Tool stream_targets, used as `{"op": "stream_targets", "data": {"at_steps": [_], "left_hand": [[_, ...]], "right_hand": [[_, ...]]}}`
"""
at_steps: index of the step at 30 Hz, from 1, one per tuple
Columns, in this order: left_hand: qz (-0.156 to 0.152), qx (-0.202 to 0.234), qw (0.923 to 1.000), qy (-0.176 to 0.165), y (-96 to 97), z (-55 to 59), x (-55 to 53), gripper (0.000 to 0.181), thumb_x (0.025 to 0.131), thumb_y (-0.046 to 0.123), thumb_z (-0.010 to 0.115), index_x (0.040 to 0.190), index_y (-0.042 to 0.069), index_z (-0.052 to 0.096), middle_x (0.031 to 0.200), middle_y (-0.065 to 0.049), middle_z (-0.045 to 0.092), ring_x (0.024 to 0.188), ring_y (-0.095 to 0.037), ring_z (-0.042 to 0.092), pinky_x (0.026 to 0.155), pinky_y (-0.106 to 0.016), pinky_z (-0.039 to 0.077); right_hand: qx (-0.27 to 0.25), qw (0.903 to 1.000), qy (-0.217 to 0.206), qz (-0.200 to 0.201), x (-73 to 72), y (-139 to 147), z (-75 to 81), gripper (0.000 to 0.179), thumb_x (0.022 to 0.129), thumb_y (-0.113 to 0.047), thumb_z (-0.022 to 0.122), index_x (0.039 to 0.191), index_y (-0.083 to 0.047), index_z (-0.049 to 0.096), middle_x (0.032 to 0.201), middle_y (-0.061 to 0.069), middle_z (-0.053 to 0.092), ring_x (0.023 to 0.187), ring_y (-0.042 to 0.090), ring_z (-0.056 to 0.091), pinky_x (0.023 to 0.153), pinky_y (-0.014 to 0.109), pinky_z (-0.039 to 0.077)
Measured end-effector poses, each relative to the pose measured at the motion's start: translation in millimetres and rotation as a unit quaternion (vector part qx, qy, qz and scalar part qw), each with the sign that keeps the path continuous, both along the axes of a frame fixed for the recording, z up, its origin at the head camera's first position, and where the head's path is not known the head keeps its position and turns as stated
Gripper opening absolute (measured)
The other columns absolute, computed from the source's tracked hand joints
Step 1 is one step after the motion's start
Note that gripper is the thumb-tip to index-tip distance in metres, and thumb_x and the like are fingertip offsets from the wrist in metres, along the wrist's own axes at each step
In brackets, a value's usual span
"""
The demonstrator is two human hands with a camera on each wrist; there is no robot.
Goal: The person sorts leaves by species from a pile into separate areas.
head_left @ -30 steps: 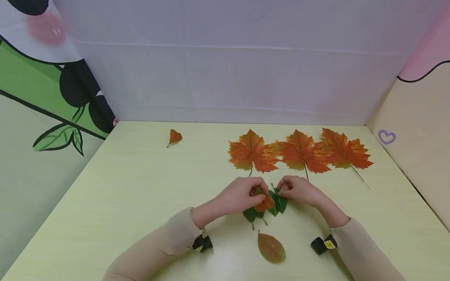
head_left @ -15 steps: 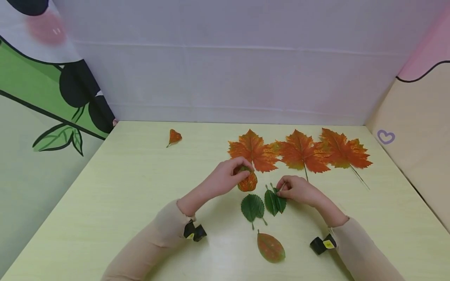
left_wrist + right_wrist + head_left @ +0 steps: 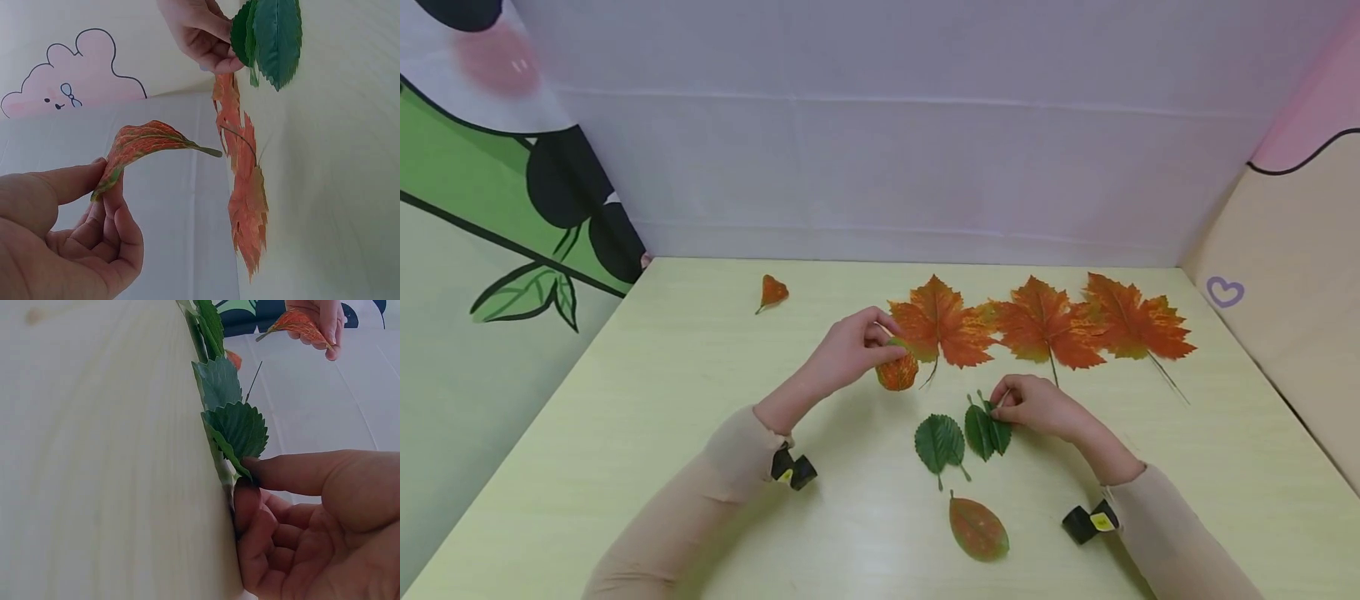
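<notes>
My left hand [image 3: 850, 346] pinches a small orange-red leaf [image 3: 897, 372] with green at one end. In the left wrist view this leaf [image 3: 150, 137] is curved, held between thumb and fingers, its short stem pointing away from the hand. My right hand [image 3: 1037, 406] pinches a green leaf [image 3: 1000, 435] with a toothed edge near its stem, low at the table. Another green leaf [image 3: 977, 433] lies overlapped with it. Just left of these, a second overlapping pair of green leaves [image 3: 934, 442] lies on the table with stems toward me.
Three orange maple leaves [image 3: 1051, 325] stretch in a row along the back right of the table [image 3: 647, 400]. One little orange leaf [image 3: 772, 292] sits at the back left. An oval reddish-green leaf [image 3: 979, 529] lies near the front. Behind the table hangs a pale cloth [image 3: 880, 167].
My left hand has carried the orange-red leaf up and to the left, away from the green leaves, which now show uncovered. My right hand has stayed in place.
</notes>
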State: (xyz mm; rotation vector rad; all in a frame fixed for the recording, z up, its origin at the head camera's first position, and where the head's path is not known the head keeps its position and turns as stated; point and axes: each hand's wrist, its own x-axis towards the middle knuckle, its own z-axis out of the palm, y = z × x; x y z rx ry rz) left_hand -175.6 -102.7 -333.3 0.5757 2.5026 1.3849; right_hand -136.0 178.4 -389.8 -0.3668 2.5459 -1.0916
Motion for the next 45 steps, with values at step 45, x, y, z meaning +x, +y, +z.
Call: {"op": "stream_targets", "data": {"at_steps": [45], "left_hand": [[0.262,-0.055,0.9615,0.061,-73.6,-36.1,-89.8,0.021,0.087,0.027,0.061,0.096,0.007,0.061,0.093,-0.013,0.065,0.089,-0.026,0.058,0.08,-0.039,0.046]], "right_hand": [[-0.013,0.9999,-0.011,-0.001,-3.9,5.1,-7.0,0.014,0.084,-0.011,0.063,0.093,-0.001,0.059,0.068,0.002,0.058,0.063,0.014,0.049,0.058,0.024,0.04]]}}
